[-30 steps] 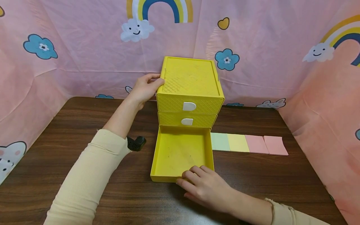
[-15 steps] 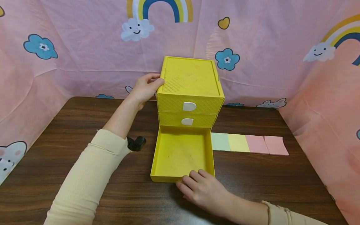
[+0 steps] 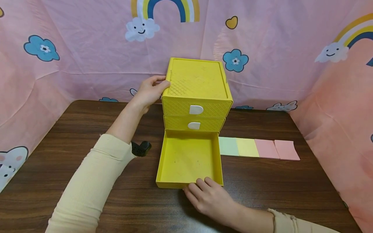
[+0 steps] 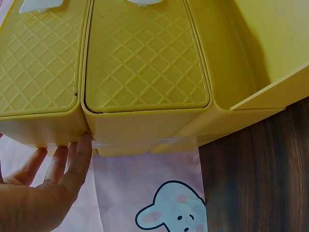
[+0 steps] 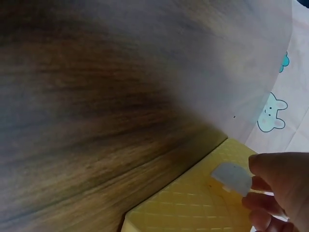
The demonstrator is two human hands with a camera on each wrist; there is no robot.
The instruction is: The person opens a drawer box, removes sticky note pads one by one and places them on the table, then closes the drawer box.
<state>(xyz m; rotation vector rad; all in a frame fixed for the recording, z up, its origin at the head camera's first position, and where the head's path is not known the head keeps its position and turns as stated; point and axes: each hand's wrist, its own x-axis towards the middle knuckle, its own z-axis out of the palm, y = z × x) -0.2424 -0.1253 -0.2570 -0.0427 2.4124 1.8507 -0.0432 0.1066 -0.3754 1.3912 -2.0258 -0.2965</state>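
Observation:
A yellow drawer cabinet (image 3: 196, 77) stands at the back of the table, its upper two drawers closed. Its bottom drawer (image 3: 186, 161) is pulled out, bare inside. My left hand (image 3: 150, 92) holds the cabinet's upper left side, thumb at the top edge. In the left wrist view its fairly straight fingers (image 4: 82, 162) press the side wall. My right hand (image 3: 209, 200) is at the bottom drawer's front, fingers curled. In the right wrist view, thumb and fingertips meet the edge of the white tab handle (image 5: 232, 178); part of that contact is hidden.
Right of the drawer lies a row of sticky notes: green (image 3: 228, 146), yellow (image 3: 247, 147) and two pink (image 3: 266, 149). The dark wooden table (image 3: 96, 207) is bounded by a pink patterned cloth (image 3: 102, 58). A black device (image 3: 141, 149) sits at my left wrist.
My right hand's fingers have drawn back from over the drawer's front rim and curled lower in front of it. The left hand, cabinet and drawer stay essentially where they were.

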